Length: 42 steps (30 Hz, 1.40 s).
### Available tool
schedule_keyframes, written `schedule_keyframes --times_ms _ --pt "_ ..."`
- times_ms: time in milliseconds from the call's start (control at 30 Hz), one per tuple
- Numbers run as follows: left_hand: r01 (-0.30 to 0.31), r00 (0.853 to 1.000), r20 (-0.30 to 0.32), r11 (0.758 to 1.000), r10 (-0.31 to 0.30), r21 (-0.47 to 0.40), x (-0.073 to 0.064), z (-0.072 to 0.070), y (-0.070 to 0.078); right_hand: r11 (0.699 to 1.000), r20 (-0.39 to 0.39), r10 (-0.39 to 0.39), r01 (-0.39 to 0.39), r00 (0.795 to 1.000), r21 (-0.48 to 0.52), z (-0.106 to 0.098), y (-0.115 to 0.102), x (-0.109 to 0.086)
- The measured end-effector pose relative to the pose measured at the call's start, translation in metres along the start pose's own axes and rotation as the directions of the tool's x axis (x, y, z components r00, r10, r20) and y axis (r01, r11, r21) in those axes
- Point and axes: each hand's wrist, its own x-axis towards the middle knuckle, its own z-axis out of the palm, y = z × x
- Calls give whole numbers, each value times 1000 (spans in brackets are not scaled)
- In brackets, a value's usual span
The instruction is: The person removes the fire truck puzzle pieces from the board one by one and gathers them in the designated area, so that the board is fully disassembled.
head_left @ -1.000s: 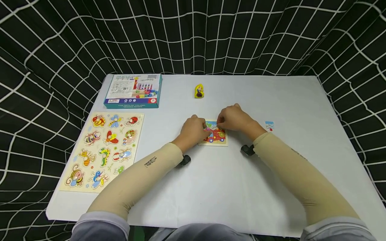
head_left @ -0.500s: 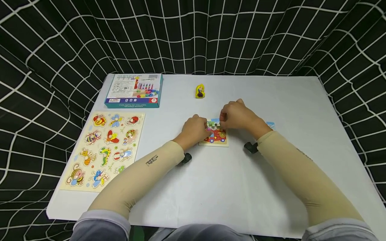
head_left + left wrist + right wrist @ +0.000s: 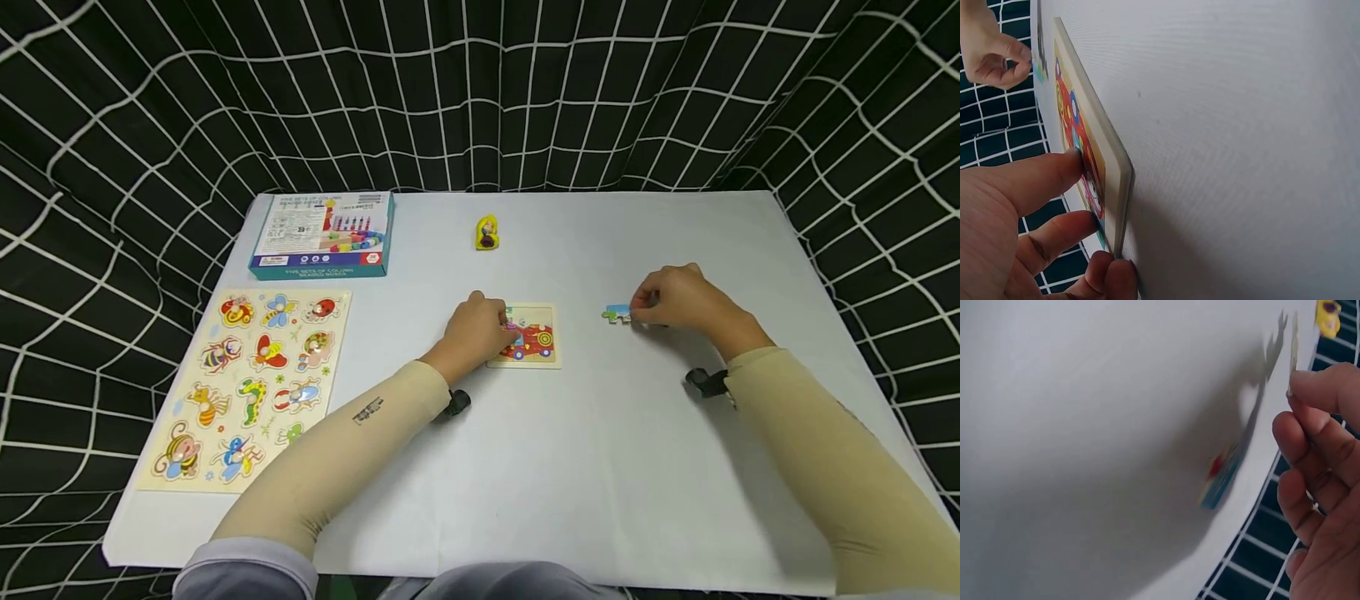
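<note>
My left hand (image 3: 478, 329) holds the left side of a small wooden jigsaw puzzle (image 3: 536, 340) showing a red vehicle. In the left wrist view its thumb (image 3: 1054, 175) presses on the picture, and other fingertips are at the board's edge. Bare wood shows along the top of the puzzle. To the right, my right hand (image 3: 678, 298) pinches a blue and green jigsaw piece (image 3: 617, 314) between thumb and fingers; the right wrist view shows this piece edge-on. Below that hand, another blue piece with red (image 3: 1219, 478) lies on the table, hidden in the head view.
A board of insect pictures (image 3: 258, 383) lies at the left, with a teal-edged box (image 3: 322, 236) behind it. Beyond the puzzle stands a small yellow figure (image 3: 487, 233). Black curtains with a white grid (image 3: 420, 100) surround the white table (image 3: 585, 467).
My right hand has lifted the blue and green jigsaw piece off the top of the puzzle and carried it right. My left hand has stayed on the puzzle.
</note>
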Motion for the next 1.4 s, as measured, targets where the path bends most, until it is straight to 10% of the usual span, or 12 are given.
schedule_keyframes --times_ms 467,733,1000,1400 --pt "1 1000 -6 1000 -1 -4 0 -2 -3 999 25 38 -39 999 23 1 16 2" --pt "-46 998 -44 994 51 101 -4 2 -5 993 -74 -113 110 991 -34 9 -49 29" --pt "-30 997 -61 992 38 125 -13 4 -13 957 22 -249 250 968 -146 39 -118 64" --pt "-46 995 -85 995 54 93 -12 1 -19 936 2 -267 259 964 -238 52 -143 86"
